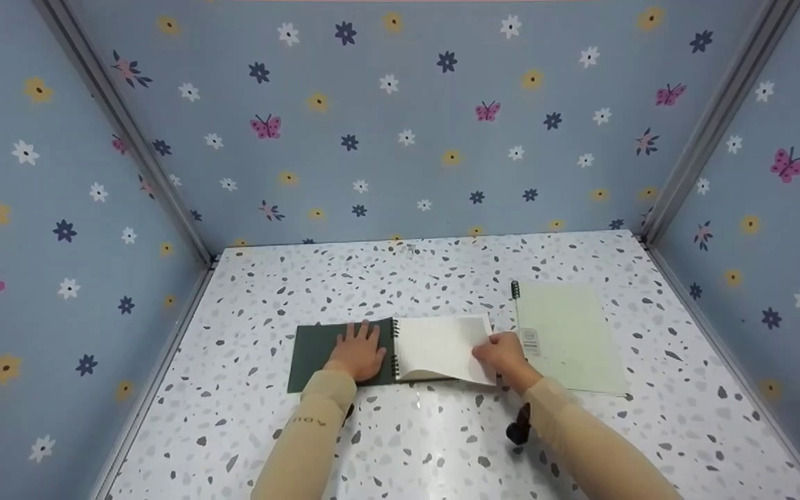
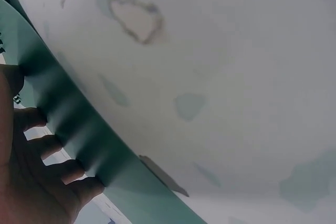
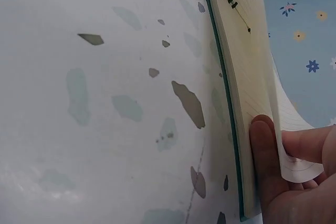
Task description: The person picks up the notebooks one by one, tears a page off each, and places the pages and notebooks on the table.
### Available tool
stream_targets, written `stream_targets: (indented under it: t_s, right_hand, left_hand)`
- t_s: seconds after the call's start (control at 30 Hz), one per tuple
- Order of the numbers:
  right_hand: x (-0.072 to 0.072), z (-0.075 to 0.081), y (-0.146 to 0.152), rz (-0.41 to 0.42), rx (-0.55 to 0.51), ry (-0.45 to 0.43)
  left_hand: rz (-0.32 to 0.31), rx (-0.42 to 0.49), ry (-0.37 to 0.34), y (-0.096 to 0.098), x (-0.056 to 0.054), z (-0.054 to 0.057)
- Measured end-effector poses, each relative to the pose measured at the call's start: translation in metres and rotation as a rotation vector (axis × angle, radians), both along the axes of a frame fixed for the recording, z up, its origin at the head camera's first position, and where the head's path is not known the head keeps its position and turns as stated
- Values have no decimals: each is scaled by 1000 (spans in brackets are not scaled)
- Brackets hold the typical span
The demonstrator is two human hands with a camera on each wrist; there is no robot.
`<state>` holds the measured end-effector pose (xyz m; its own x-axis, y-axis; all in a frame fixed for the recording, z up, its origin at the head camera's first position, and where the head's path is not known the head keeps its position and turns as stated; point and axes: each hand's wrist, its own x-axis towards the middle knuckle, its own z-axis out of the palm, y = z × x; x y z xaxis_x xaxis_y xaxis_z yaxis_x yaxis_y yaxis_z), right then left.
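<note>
A spiral notebook with a dark green cover point(image 1: 317, 351) lies spread out on the speckled tabletop. My left hand point(image 1: 360, 353) rests on that cover with its fingers spread; the left wrist view shows the fingertips pressing on the green board point(image 2: 79, 114). On the other side of the black coil point(image 1: 395, 347), my right hand point(image 1: 504, 354) pinches the outer edge of a white page point(image 1: 438, 344). In the right wrist view the page point(image 3: 302, 167) curls up between thumb and fingers, raised off the pages point(image 3: 244, 77) beneath, which carry a small printed sprig.
Just right of the right hand lies a second spiral notebook point(image 1: 573, 333) with a pale green cover, its coil at the upper left. Flowered blue panels point(image 1: 407, 125) stand around the table point(image 1: 428, 444) at the back and both sides. A small dark object point(image 1: 519, 425) shows beneath the right sleeve.
</note>
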<state>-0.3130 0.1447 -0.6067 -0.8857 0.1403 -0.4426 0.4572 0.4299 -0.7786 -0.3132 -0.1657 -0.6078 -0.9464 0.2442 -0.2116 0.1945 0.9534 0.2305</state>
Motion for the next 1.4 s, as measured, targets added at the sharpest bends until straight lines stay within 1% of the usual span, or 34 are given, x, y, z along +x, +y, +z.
stream_targets:
  t_s: [0.4, 0.6, 0.83, 1.13, 1.3, 1.4]
  right_hand:
    - [9, -3, -1, -7, 25, 22]
    - [10, -5, -2, -27, -6, 29]
    - [14, -7, -3, -11, -77, 137]
    - [14, -9, -2, -39, -82, 99]
    - [15, -11, -2, -59, -102, 123]
    - [15, -12, -1, -55, -111, 131]
  left_hand:
    - [15, 19, -12, -2, -1, 0]
    - [21, 33, -9, -2, -2, -1]
    - [18, 25, -3, -1, -1, -1]
    - [26, 34, -6, 0, 1, 3]
    - [30, 27, -10, 1, -2, 0]
    - [33, 24, -12, 0, -3, -1]
